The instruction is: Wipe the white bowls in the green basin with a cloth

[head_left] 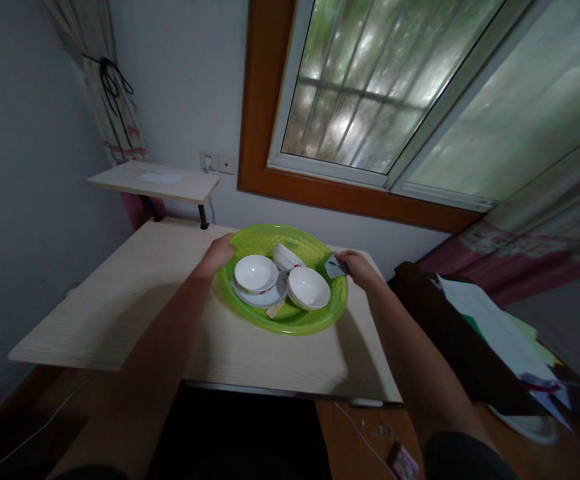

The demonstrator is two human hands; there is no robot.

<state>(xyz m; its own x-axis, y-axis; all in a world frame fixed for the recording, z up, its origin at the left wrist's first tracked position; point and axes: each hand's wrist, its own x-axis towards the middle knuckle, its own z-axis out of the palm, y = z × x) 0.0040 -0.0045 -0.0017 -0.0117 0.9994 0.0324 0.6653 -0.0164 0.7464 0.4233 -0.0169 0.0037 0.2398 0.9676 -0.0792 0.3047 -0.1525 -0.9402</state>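
Note:
A round green plastic basket (275,321) stands on the pale wooden table (135,293). In it are three white bowls: one (255,273) on a white plate at the left, one (309,287) at the right, one (287,257) tipped at the back. A pale stick-like utensil (275,309) pokes out under them. My left hand (219,256) grips the basket's left rim. My right hand (356,267) is closed at the right rim, with a small whitish thing (335,268) in its fingers that I cannot make out.
A small raised shelf (155,181) stands at the table's back left, wall sockets (217,162) behind it. A window (395,100) fills the wall ahead. To the right a dark surface holds papers (490,327). A cable and small items lie on the floor below.

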